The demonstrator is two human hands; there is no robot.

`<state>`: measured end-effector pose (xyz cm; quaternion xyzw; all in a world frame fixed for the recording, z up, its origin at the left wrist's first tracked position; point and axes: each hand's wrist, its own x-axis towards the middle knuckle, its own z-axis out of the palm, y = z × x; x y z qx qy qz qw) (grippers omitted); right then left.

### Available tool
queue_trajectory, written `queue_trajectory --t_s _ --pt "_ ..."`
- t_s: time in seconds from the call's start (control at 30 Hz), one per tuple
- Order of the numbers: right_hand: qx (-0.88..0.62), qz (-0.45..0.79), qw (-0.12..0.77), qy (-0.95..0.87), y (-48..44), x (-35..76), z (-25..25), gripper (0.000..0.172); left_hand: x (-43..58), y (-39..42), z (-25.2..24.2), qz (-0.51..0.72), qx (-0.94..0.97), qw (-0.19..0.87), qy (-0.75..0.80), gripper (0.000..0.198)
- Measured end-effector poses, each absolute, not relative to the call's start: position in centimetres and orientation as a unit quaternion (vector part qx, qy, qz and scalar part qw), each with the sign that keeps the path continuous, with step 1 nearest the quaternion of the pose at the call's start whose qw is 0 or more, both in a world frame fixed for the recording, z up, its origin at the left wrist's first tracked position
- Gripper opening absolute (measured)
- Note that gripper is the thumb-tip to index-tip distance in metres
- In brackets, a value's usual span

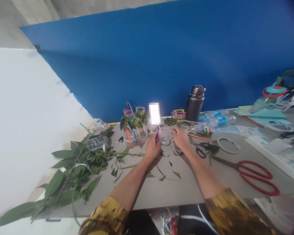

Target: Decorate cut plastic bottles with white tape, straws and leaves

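My left hand [153, 147] is closed around a thin purple straw [157, 132] that stands up out of its fingers. My right hand [180, 138] rests on the grey table [186, 186] just right of a small clear plastic cup [165, 138], fingers curled at a clear ring-shaped piece; what it grips I cannot make out. Both hands sit side by side, with small cut leaves scattered in front of them.
Leafy green branches [71, 173] pile at the left. Clear cups with straws and leaves [134, 125] stand behind the left hand. A dark flask [195, 102], lying water bottles [218, 119], tape rolls [227, 145], black scissors [203, 150] and red-handled scissors [256, 176] lie right.
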<state>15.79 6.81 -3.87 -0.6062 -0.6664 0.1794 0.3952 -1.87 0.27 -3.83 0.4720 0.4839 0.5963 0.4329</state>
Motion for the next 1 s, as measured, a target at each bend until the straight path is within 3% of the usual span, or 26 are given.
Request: queue_trajectory --t_s 0.13,0.23,0.8,1.0 --pt "-0.638 0.160 0.350 -0.667 6.2 15.6 -3.0 0.029 -1.9 0.4 -4.1 0.545 0.576 0.279 0.542 0.052" --pt "-0.646 0.155 0.335 -0.669 5.9 15.8 -2.4 0.030 -2.1 0.3 -4.0 0.492 0.600 0.221 0.591 0.056" --pt "-0.615 0.165 0.300 -0.710 5.9 15.4 -2.8 0.026 -2.1 0.3 -4.0 0.401 0.656 0.177 0.614 0.043" --pt "-0.631 0.161 0.292 -0.701 5.9 15.6 -2.5 0.030 -1.9 0.1 -4.2 0.418 0.616 0.222 0.629 0.058"
